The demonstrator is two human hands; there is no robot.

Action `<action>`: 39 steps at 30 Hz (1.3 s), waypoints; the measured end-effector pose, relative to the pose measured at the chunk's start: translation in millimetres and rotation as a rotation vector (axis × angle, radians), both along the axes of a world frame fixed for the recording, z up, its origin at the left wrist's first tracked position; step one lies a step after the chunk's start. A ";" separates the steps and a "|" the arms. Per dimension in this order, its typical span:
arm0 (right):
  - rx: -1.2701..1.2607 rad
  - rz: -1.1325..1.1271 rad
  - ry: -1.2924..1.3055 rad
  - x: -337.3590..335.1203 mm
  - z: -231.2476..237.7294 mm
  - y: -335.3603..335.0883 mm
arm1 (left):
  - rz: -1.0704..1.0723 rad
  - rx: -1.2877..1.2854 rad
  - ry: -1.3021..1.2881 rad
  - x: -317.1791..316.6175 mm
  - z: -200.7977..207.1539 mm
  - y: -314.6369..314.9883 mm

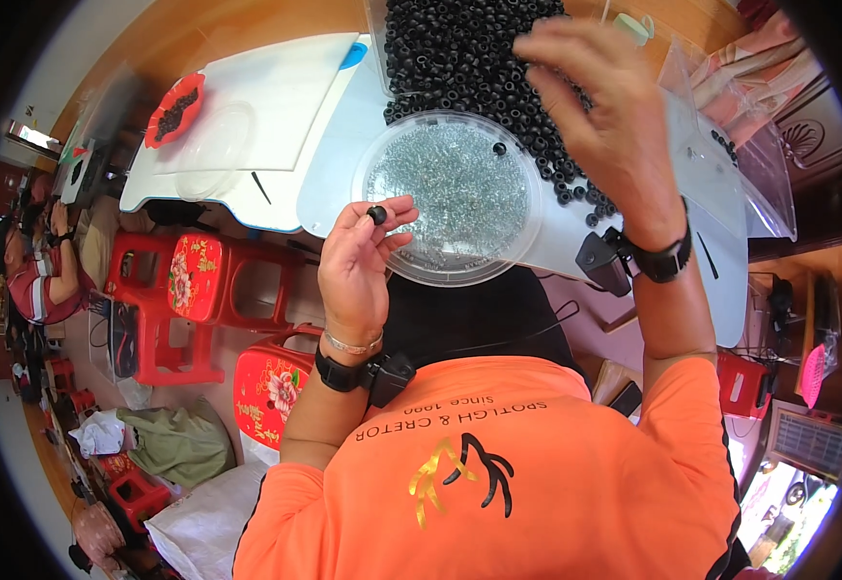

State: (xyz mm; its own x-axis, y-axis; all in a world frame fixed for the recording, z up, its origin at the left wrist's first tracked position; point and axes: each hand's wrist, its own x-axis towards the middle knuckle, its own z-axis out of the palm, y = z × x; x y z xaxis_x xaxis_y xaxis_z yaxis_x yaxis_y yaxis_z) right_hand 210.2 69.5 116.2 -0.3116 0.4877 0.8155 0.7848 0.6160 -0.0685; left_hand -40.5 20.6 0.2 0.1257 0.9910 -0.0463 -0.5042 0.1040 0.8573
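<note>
Between the thumb and fingertips of my left hand [353,275] is a small black round piece [376,215]. This hand is at the near left rim of a round clear tub [535,217] of tiny clear, glassy beads [440,198]. Another black round piece [499,149] lies on the beads near the far right side. Beyond the tub spreads a big heap of black ring-like pieces [459,58], some with holes showing. My right hand [599,106] is raised over the heap's right part, thumb and fingers apart, nothing visible in them.
Left on the white table [324,188] are a red dish [196,85] of small dark bits, a clear round lid [216,145] and a thin black stick [261,187]. Clear plastic [769,179] stands at right. Red stools [194,275] are at left, and another person [49,280] sits farther off.
</note>
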 end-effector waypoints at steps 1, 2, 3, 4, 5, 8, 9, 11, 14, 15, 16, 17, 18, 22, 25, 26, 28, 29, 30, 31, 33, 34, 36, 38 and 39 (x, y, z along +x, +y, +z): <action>-0.114 0.004 0.029 8.7 -24.8 9.6 | -0.007 -0.005 -0.005 1.1 0.8 0.1; -0.114 0.006 0.028 12.0 -41.0 12.5 | -0.006 -0.009 -0.009 1.0 1.2 0.2; -0.266 -0.038 -0.048 14.8 -53.9 14.4 | -0.006 -0.008 -0.010 0.9 1.1 0.8; -0.417 -0.083 -0.123 16.3 -66.3 17.2 | -0.006 -0.010 0.004 0.8 1.0 1.5; -0.417 -0.082 -0.123 16.5 -80.2 22.3 | -0.005 -0.014 0.018 -0.2 0.8 0.6; -0.546 -0.076 -0.189 18.8 -110.7 34.6 | 0.010 -0.030 0.024 -0.9 -1.1 0.3; -0.550 -0.083 -0.248 16.1 -115.8 35.0 | 0.003 -0.025 0.022 -0.8 -1.8 0.6; -0.540 -0.118 -0.292 12.7 -125.1 36.7 | 0.007 -0.038 0.016 -0.6 -4.1 0.8; -0.506 -0.130 -0.265 14.8 -127.9 39.6 | -0.019 -0.026 -0.017 2.1 -6.2 1.8; -0.508 -0.133 -0.265 16.5 -125.7 37.9 | -0.023 -0.029 -0.018 1.6 -7.0 2.0; -0.515 -0.124 -0.175 19.8 -121.5 35.8 | -0.027 -0.036 -0.036 0.9 -7.8 2.4; -0.519 -0.110 -0.088 22.6 -114.8 34.7 | -0.027 -0.040 -0.055 -0.2 -8.3 3.3; -0.520 -0.111 -0.092 28.4 -108.5 32.5 | -0.027 -0.042 -0.059 -1.0 -9.6 4.7; -0.465 -0.224 -0.022 63.0 -98.0 22.9 | -0.039 -0.066 -0.049 -3.1 -14.6 7.3; -0.526 -0.360 -0.123 74.5 -105.4 20.7 | -0.056 -0.065 -0.039 -3.9 -13.7 5.1; -0.529 -0.360 -0.125 77.2 -106.5 21.4 | -0.066 -0.063 -0.025 -4.4 -12.5 4.9; -0.511 -0.304 -0.103 80.8 -107.6 24.9 | -0.056 -0.060 -0.025 -8.7 -9.6 6.3; -0.513 -0.299 -0.106 78.2 -105.4 25.6 | -0.043 -0.053 -0.023 -10.6 -8.4 6.2; -0.524 -0.252 -0.066 75.1 -101.8 26.5 | -0.039 -0.055 -0.024 -11.9 -7.5 5.6; -0.535 -0.206 -0.025 71.2 -98.2 27.0 | -0.032 -0.041 -0.029 -13.1 -6.8 4.9; -0.584 -0.158 0.022 58.0 -92.2 24.4 | -0.023 -0.025 -0.038 -12.8 -7.3 4.8; -0.632 -0.113 0.071 50.1 -91.0 22.4 | -0.038 -0.032 -0.049 -10.7 -8.7 4.4; -0.684 -0.002 0.012 33.2 -96.3 20.1 | -0.051 -0.041 -0.059 -6.4 -10.2 1.4; -0.711 0.048 -0.211 14.6 -96.8 10.4 | -0.096 -0.031 -0.060 -1.9 -11.4 -1.4; -0.688 0.040 -0.290 4.7 -98.7 5.4 | -0.104 -0.042 -0.060 0.1 -11.6 -2.4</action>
State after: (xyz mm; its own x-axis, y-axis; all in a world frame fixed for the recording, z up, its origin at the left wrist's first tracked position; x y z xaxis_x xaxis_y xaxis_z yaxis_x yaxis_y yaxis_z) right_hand 214.9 74.9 17.5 -0.4958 0.8420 0.2124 0.8079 0.5370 -0.2428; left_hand -40.4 18.2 -11.3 0.2315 0.9698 -0.0765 -0.5388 0.1933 0.8200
